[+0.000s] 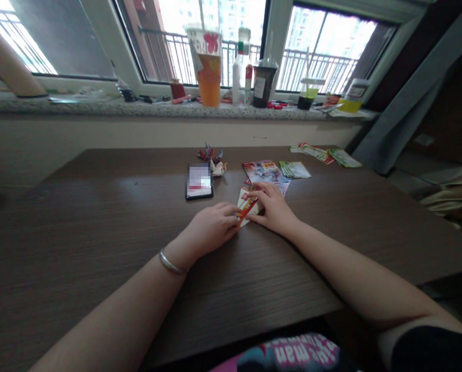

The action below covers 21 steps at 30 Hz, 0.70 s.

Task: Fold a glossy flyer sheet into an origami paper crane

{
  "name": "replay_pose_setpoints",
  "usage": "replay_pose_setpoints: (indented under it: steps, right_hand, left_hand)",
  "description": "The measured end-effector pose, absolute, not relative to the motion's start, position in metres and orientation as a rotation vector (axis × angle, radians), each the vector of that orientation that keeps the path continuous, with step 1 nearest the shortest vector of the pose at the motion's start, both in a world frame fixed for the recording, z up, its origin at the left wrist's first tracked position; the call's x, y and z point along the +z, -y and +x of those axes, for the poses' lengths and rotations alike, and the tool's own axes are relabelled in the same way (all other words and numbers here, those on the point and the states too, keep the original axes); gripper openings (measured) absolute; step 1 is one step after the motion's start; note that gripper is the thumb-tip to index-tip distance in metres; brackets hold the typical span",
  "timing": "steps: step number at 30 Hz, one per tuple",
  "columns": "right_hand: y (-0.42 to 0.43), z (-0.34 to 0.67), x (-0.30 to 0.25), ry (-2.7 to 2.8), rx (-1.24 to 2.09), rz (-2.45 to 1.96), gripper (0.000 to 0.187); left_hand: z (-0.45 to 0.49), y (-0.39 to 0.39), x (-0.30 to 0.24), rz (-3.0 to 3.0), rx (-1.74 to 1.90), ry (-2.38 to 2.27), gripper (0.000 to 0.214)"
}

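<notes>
Printed paper [247, 208] lies on the table [99, 222], its red strip slanting near-left to far-right, between my left hand [212, 227], curled at its near-left end (pinch: cannot tell), and my right hand [278, 211], thumb and fingers parted over its right side, both touching.

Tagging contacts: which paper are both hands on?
The red-white paper, nearest the camera, between left hand and right hand; the patterned sheet and green-white stack lie farther off.

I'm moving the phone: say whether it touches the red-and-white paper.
Apart: the head view shows bare tabletop between the phone and the red-and-white paper.
</notes>
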State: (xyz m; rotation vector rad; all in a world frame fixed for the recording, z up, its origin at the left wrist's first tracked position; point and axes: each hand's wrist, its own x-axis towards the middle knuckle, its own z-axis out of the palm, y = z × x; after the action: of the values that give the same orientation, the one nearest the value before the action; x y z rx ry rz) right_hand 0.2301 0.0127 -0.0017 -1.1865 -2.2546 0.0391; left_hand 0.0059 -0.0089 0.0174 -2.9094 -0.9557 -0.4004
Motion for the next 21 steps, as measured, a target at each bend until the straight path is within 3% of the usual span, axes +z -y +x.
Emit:
replay_pose_setpoints:
  steps: [3, 8, 17, 21]
  right_hand:
    - [-0.018, 0.232, -0.008, 2.183, 0.207, -1.202, 0.071]
    - [-0.025, 0.233, -0.015, 2.081, 0.329, -1.298, 0.087]
    - [-0.023, 0.235, -0.008, 2.175, 0.399, -1.337, 0.066]
    - [-0.023, 0.234, -0.009, 2.178, 0.391, -1.302, 0.056]
  left_hand:
    - [0.007, 0.009, 0.016, -2.940, -0.447, 0.940, 0.014]
    - [0.007, 0.009, 0.015, -2.976, -0.398, 1.026, 0.012]
    - [0.010, 0.009, 0.017, -3.030, -0.325, 1.127, 0.010]
    - [0.009, 0.007, 0.012, -3.072, -0.433, 1.175, 0.021]
